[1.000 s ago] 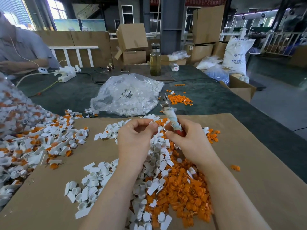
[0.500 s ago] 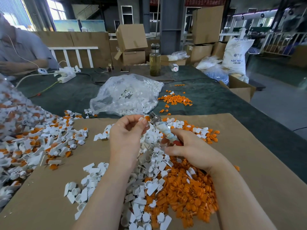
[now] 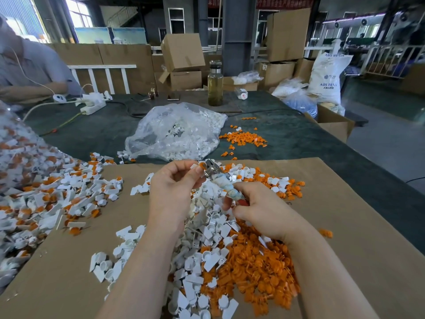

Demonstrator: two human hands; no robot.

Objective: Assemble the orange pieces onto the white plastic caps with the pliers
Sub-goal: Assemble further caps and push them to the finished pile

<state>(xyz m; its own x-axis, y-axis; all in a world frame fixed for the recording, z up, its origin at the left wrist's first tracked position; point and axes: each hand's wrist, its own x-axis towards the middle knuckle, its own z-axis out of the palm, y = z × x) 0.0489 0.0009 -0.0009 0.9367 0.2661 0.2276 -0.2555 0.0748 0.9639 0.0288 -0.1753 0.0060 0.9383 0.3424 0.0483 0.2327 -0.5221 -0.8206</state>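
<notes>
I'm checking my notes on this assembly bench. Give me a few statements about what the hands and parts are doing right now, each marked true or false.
1. The right hand grips the pliers by the handle. True.
2. The left hand lies flat on the cardboard sheet. False: it is raised, pinching a white cap at the plier tip.
3. An orange piece sits at the plier tip. True.
4. The clear bag holds orange pieces. False: it holds white parts.

pliers [image 3: 220, 180] handles hidden in right hand [image 3: 259, 210], seated person [image 3: 30, 70] cropped at left edge
</notes>
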